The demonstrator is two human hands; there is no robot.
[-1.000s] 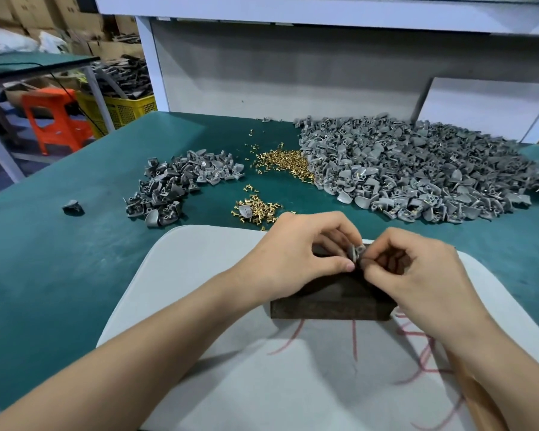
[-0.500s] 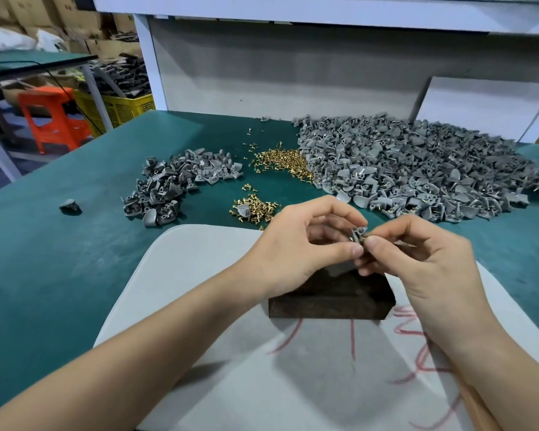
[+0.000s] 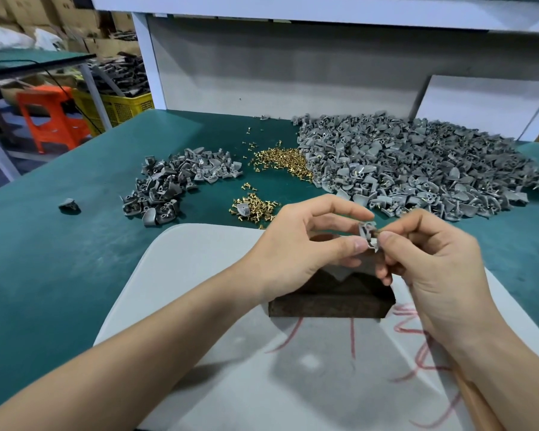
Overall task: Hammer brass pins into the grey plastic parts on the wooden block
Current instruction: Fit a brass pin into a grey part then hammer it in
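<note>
Wooden block on the board; part piles behind it.

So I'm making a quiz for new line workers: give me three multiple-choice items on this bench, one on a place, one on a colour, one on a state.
1. Where is the big pile of grey parts?
A. far right of the table
B. on the white board
C. on the block

2. What colour is the table mat?
A. red
B. teal green
C. yellow

3. The grey part at the hands is
A. lying on the wooden block
B. pinched between left hand and right hand, above the block
C. in a pile

A: pile spreads far right. B: mat is teal. B: fingertips of both hands meet on it.
</note>
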